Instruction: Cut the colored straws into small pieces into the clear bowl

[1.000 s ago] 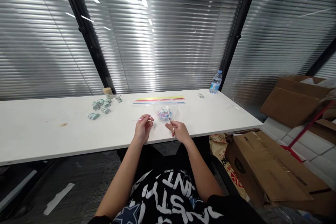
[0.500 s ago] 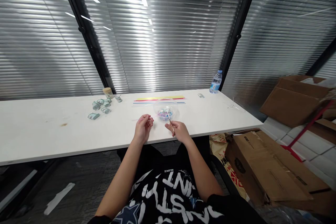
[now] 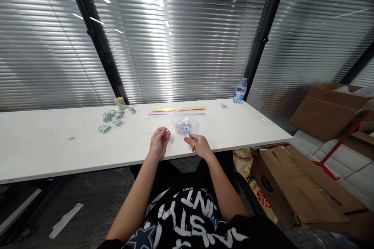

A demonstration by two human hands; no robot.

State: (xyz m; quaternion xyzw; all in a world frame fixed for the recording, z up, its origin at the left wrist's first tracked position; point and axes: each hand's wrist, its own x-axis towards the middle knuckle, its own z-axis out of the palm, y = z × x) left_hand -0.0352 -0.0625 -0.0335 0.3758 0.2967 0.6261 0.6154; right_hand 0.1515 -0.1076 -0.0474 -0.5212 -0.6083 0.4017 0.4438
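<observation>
My left hand is closed, its thumb and fingertips pinching a thin pink straw. The straw's right end points toward a clear round bowl. Small blue, purple and white pieces lie in the bottom of that bowl. In my right hand is a slim metal tool that looks like scissors, its thin blades reaching up over the bowl. The handle part is mostly hidden by my fingers. Behind the bowl, long yellow, red and blue straws lie side by side on the white table.
Several small clear bundles with greenish edges lie at the left, near a jar with a tan lid. A water bottle stands at the back right. Clear scraps lie near the right edge. Cardboard boxes fill the floor at right.
Hardly anything differs. Both hands stay in place over the table, with the straw and the metal tool in nearly the same positions.
</observation>
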